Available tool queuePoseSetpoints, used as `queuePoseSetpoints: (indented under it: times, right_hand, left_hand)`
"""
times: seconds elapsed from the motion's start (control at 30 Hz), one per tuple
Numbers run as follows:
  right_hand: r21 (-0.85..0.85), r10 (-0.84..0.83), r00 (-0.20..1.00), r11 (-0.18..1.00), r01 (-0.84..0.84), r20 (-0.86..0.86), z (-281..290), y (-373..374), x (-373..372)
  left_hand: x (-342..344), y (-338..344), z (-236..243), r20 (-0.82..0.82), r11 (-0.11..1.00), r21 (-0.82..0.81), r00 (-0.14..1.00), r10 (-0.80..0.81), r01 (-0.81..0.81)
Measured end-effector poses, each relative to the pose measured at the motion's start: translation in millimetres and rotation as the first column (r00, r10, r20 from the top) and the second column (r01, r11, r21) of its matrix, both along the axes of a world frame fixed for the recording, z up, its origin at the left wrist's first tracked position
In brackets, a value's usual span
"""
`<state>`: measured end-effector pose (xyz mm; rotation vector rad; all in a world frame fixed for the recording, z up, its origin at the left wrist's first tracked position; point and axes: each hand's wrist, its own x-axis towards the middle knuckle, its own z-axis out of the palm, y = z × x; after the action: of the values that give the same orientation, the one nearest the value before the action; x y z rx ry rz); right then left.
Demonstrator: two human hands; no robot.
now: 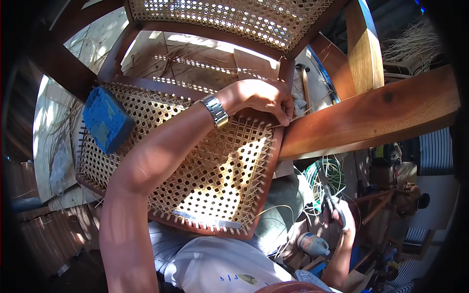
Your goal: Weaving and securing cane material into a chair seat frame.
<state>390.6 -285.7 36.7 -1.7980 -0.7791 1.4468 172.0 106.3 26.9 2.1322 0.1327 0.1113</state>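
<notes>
A wooden chair's woven cane seat (195, 195) lies before me, with short cane ends sticking out along its edges. Reaching across it, my left hand (271, 100) has its fingers closed at the far right corner. They pinch a thin cane strand (279, 126) beside the wooden frame. Off to the lower right, my right hand (342, 217) is closed around a grey hand tool (329, 193) that looks like pliers; its exact kind is unclear. A worn blue sponge-like block (105, 119) rests on the seat's left side. Near the front edge lies a flat metal strip (207, 219).
The cane backrest (229, 14) rises at the far side. A thick wooden beam (371, 115) extends right from the seat's corner. Coiled green and pale strands (325, 173) sit near my right hand, above a bottle (312, 244). A pile of loose cane (413, 46) lies far right.
</notes>
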Motion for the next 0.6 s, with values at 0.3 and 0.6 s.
queuePoseSetpoints:
  times: [0.3,0.6]
  right_hand:
    - [-0.132,0.133,0.972,0.985,-0.109,0.193,20,37,-78]
    - [-0.228,0.055,0.945,0.973,0.022,0.324,29,99,-112]
  left_hand:
    - [8,4,-11,-0.001,0.993,0.001,0.993,-0.114,0.114]
    - [7,7,-14,-0.046,0.981,-0.053,0.981,-0.191,0.188]
